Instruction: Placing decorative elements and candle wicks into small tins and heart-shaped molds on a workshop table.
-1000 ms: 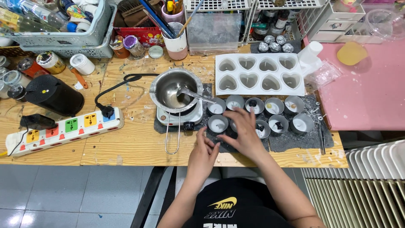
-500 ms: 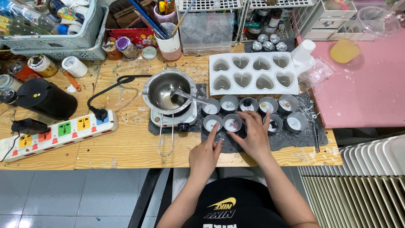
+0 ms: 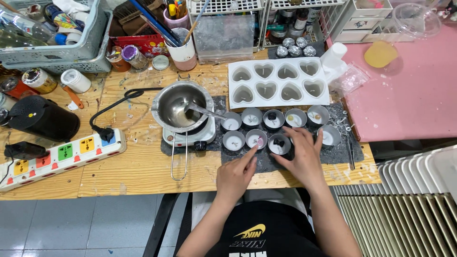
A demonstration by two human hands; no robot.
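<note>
Several small round metal cups with white wax stand in two rows on a dark mat [image 3: 333, 154]. My left hand [image 3: 235, 177] is at the table's front edge, its index finger stretched out to the rim of a front-row cup [image 3: 257, 139] with a pink bit in it. My right hand [image 3: 303, 157] lies flat with fingers spread, thumb and index either side of the neighbouring cup [image 3: 278, 144], which holds a dark piece. It hides another cup beneath it. Neither hand lifts anything.
A white heart-shaped mould [image 3: 278, 82] lies behind the cups. Left of them a steel pot [image 3: 181, 107] with a spoon sits on a small hotplate. Further left are a power strip [image 3: 62, 154], a black jug [image 3: 43, 119], jars and baskets. A pink surface [image 3: 409, 95] adjoins at right.
Both hands left the leftmost front cup. My right hand slid right over the front row; my left hand drew back, then pointed its index at the middle cup.
</note>
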